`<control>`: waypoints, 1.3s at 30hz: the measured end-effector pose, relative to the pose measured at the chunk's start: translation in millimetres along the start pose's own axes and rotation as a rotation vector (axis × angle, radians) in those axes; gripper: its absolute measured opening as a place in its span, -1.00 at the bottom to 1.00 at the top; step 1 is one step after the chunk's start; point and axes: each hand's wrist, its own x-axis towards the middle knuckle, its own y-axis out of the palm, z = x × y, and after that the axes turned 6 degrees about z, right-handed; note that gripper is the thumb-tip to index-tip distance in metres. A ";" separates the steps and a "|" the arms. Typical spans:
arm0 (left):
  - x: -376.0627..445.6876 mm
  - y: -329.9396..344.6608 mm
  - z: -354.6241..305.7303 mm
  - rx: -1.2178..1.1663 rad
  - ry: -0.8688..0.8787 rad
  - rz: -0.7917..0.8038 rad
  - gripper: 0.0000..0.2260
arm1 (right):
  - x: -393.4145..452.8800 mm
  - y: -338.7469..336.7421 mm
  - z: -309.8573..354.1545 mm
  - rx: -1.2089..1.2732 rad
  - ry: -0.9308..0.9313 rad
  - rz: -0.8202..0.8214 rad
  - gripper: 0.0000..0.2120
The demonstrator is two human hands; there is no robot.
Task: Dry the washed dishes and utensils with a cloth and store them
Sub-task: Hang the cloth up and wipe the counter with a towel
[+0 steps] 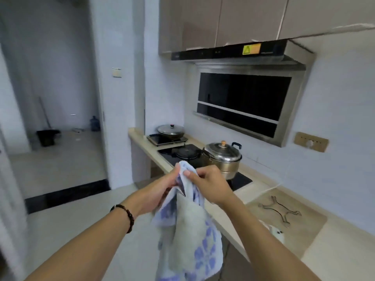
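Note:
A pale blue cloth with purple flowers hangs down in front of me, over the counter's edge. My left hand grips its upper left part, a bead bracelet on that wrist. My right hand pinches the cloth's top edge with thumb and fingers. Whether a utensil is wrapped inside the cloth is hidden. A steel steamer pot with a lid stands on the black hob just beyond my hands. A lidded wok sits on a small cooktop at the far end of the counter.
The beige counter runs along the right wall, with a metal wire stand lying on it. A range hood and upper cabinets hang above the hob. To the left, a doorway opens onto a tiled floor with a dark bin.

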 end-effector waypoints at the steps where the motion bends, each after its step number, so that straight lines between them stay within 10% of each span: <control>1: -0.6 -17.5 2.6 0.078 -0.042 -0.065 -0.48 | 19.8 8.8 3.2 0.028 -0.031 0.042 -0.52; 13: -26.2 -237.5 1.1 0.105 -0.142 -0.892 -0.74 | 277.9 136.5 72.2 0.342 -0.246 0.377 -0.74; 19: -66.9 -307.7 -16.8 0.047 0.005 -0.947 -0.78 | 342.7 212.7 138.8 0.372 -0.398 0.537 -0.64; 29: -153.0 -485.1 -20.4 -0.167 0.149 -1.539 -0.75 | 447.8 336.1 258.8 0.438 -0.491 0.618 -0.88; 39: -303.6 -620.1 -70.9 0.088 0.125 -1.554 -0.75 | 514.3 457.8 428.5 0.335 -0.869 0.728 -0.60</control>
